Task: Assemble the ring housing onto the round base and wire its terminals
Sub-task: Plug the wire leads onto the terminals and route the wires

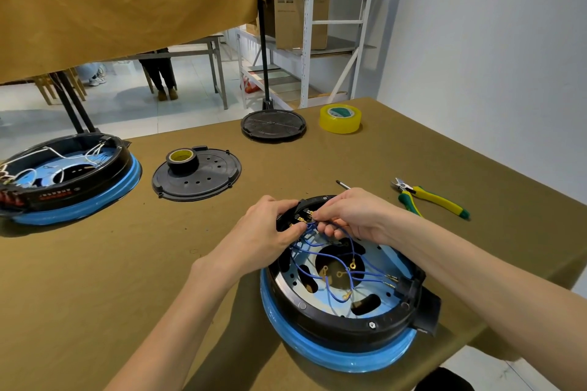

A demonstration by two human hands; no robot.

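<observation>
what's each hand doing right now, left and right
Left hand: fingers curled round the far rim of the black ring housing, gripping it.
Right hand: pinching a blue wire at the terminal block.

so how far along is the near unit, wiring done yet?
Done: black ring housing sits on the blue round base. In hand: left hand grips the housing's far rim, right hand pinches a blue wire at the terminal block. Left: several ring lugs lie loose inside; perforated cover is off.
</observation>
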